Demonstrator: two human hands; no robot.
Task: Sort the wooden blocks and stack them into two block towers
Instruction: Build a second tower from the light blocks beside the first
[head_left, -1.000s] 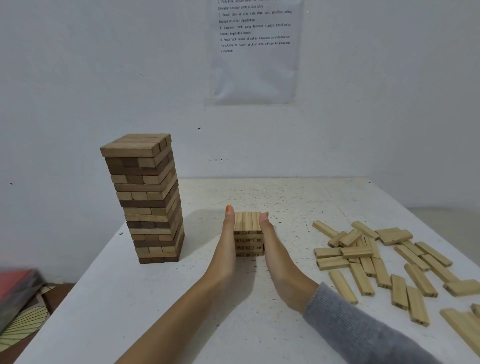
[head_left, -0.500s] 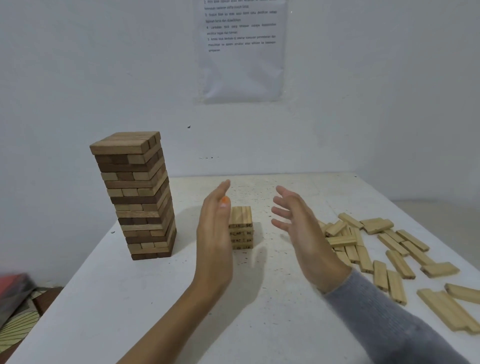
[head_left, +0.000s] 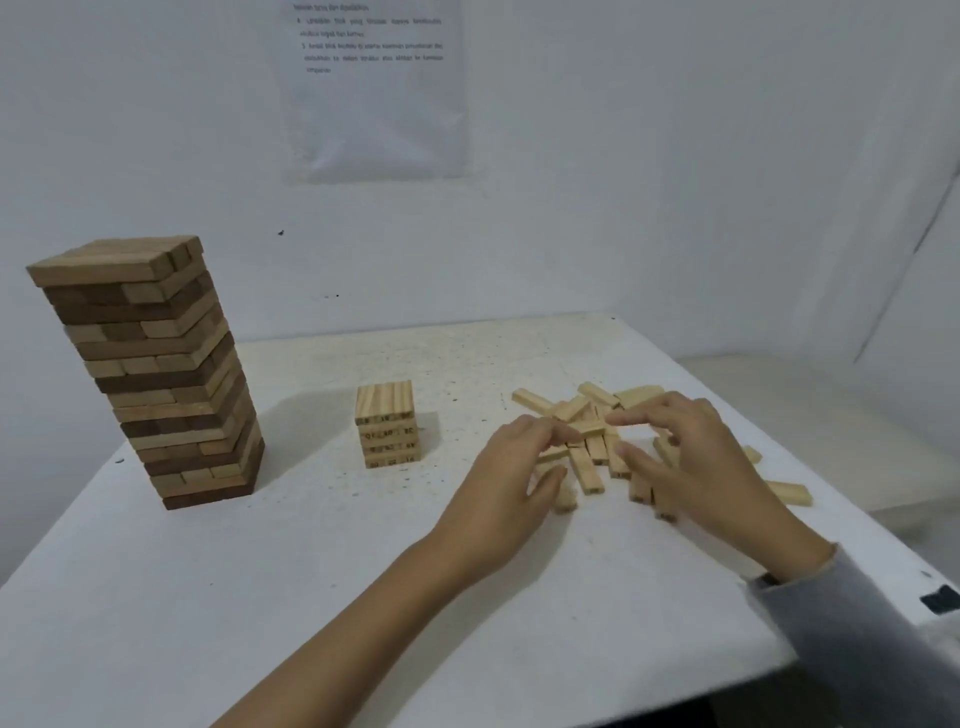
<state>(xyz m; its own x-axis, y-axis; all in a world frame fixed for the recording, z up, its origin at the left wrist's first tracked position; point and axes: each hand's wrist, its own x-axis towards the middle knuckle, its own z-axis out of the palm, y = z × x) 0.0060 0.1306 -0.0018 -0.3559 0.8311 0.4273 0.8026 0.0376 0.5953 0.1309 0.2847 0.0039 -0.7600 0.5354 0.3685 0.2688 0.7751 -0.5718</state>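
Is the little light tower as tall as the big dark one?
No, the little tower has only a few layers, while the big tower beside it stands many layers higher.

Dim, flat, cool light, no glare. Tall block tower (head_left: 150, 369) is sharp and casts a soft shadow rightward on the table (head_left: 311, 571). Well right of the tower, left hand (head_left: 511, 486) and right hand (head_left: 696, 467) are motion-blurred. Wall lines bow at the far right edge.

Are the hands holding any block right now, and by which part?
Cannot tell: the left hand and right hand hover over the loose blocks, close to the two ends of one light block, but blur hides any grip.
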